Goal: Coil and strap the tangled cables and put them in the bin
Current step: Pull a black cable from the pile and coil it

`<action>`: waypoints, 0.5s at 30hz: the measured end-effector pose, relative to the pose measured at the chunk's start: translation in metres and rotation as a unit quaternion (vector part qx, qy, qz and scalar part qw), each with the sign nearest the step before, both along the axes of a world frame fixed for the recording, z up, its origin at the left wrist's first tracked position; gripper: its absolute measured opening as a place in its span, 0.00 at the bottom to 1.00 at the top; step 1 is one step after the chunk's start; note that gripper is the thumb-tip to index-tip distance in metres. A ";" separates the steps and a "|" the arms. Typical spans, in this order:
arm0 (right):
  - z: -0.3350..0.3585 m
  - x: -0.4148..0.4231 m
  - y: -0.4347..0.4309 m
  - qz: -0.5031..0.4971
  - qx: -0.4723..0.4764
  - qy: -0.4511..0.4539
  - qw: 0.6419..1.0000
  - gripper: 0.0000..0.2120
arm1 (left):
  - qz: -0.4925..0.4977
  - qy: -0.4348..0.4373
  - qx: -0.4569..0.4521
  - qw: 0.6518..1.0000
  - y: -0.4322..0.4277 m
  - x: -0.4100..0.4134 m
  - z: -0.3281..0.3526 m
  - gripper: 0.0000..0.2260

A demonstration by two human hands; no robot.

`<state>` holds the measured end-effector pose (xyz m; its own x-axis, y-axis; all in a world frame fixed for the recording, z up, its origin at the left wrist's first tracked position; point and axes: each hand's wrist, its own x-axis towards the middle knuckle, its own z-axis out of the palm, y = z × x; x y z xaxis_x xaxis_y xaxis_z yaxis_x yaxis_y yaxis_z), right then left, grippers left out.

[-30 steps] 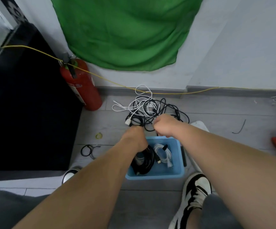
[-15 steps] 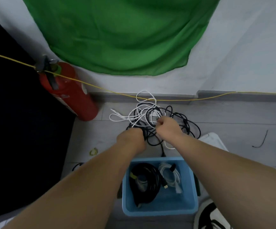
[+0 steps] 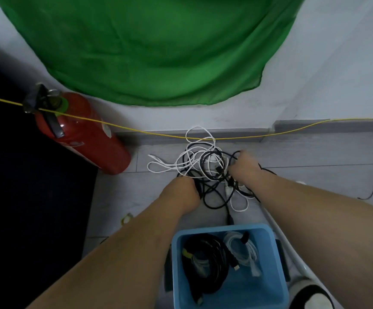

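A tangle of black and white cables lies on the grey floor by the wall. My left hand is curled at the near left edge of the tangle and grips a black cable. My right hand reaches into the right side of the tangle with fingers curled among the cables; which one it holds is hidden. Close to me stands a blue bin. In it lie a coiled black cable with a yellow strap and a coiled white cable with a black strap.
A red fire extinguisher leans at the left by a black surface. A thin yellow cord runs along the wall under a green cloth. A yellow strap and a loose black wire lie on the floor.
The view has tilted up and closer. My right hand moved farther right and deeper into the tangle; my left hand stays at the tangle's near left edge.
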<state>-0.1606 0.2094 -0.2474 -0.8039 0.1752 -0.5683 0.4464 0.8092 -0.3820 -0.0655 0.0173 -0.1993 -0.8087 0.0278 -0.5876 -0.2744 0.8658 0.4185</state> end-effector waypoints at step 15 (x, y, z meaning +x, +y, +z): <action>0.017 0.027 0.016 -0.239 -0.249 -0.069 0.936 0.05 | -0.051 -0.020 0.009 0.998 0.029 0.017 0.036 0.10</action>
